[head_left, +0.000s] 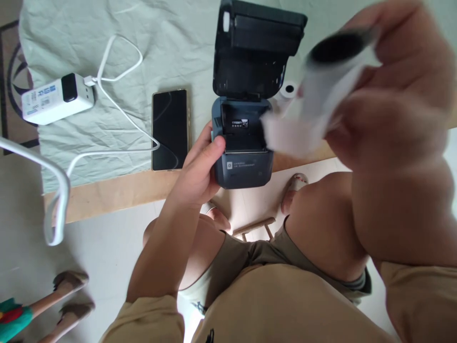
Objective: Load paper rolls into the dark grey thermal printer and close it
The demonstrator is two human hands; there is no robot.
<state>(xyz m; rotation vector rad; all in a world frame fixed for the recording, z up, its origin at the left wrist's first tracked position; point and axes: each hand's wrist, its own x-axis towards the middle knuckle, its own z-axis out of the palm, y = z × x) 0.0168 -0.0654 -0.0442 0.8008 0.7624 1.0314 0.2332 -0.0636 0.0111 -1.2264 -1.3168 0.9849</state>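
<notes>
My left hand (205,164) grips the side of a dark blue label printer (244,169), its thumb on the near left edge. The printer's black lid (255,57) stands swung up, and the paper bay (235,136) inside shows a small printed label with no roll in it. Raised at the upper right, close to the camera, my right hand (392,95) holds a white paper roll (317,90) with a dark core. A loose end of paper hangs from it, and both are blurred by motion. Behind it, a second small white roll (286,90) lies on the cloth.
A phone (170,128) lies left of the printer on the green cloth (143,19). Its neighbour is a white power bank (53,100) with a white cable (107,151) looping across the phone. The table's wooden edge (107,196) runs in front. Another person's feet (73,295) are at lower left.
</notes>
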